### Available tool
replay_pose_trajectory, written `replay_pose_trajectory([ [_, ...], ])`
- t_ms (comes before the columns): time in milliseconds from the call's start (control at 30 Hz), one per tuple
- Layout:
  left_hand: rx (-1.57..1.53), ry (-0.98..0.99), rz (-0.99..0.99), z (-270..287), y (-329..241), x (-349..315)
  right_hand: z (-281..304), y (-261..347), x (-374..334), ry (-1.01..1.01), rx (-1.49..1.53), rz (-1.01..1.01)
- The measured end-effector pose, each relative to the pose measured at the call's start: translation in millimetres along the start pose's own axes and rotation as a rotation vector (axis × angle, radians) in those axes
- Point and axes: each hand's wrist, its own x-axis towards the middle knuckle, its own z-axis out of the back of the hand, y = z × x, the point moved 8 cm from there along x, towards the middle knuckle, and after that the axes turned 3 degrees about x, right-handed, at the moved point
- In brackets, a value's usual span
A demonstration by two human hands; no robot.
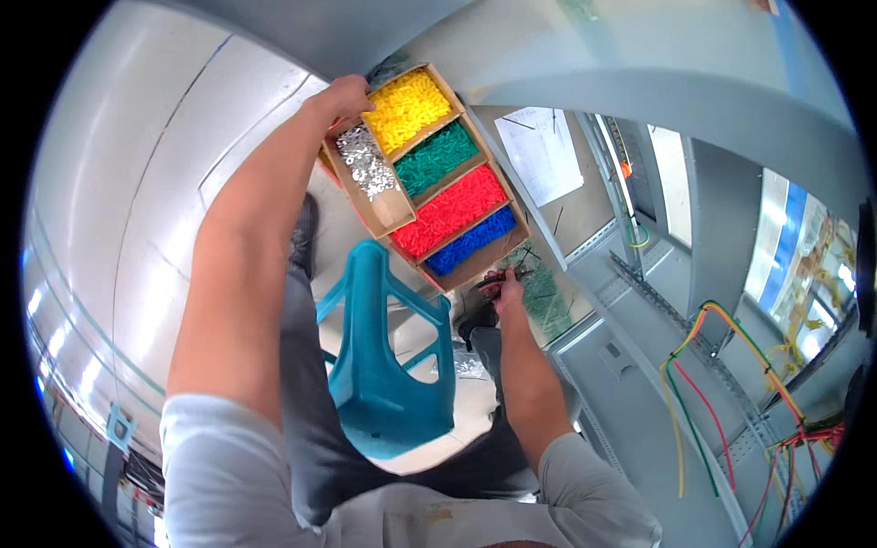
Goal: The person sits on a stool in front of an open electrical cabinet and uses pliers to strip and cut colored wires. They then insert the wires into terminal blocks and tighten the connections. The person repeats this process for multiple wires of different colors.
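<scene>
A divided cardboard box (474,263) stands tilted in front of me, holding small yellow sleeves (407,108), green sleeves (437,157), red sleeves (449,212) and blue sleeves (472,241), each in its own compartment. Along its left side is a smaller cardboard tray (387,212) with silver metal terminals (365,161). My left hand (345,97) is closed on the box's far left edge, by the yellow sleeves; its fingertips are partly hidden. Near the box's closest corner, my right hand (508,290) is closed around a dark hand tool (494,281), too small to make out exactly.
A teal plastic stool (388,402) stands between my legs. To the right is an open grey metal cabinet (630,384), with yellow, green and red wires (705,402) hanging across it. A paper sheet (541,155) lies beyond the box. Grey metal panels (658,87) overhang the far side.
</scene>
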Motion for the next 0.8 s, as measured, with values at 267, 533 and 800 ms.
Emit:
replay_pose_trajectory([
  [267, 0.01, -0.354, 0.113, -6, -12, -49, -39, 42, -104, 0.144, -0.395, 0.162],
  [533, 0.138, -0.329, -0.074, 60, -84, -146, -92, 13, -140, 0.224, -0.147, 0.194],
  [800, -0.496, -0.521, -0.255, 47, -142, -330, -154, 70, -263, 0.525, -0.189, 0.335],
])
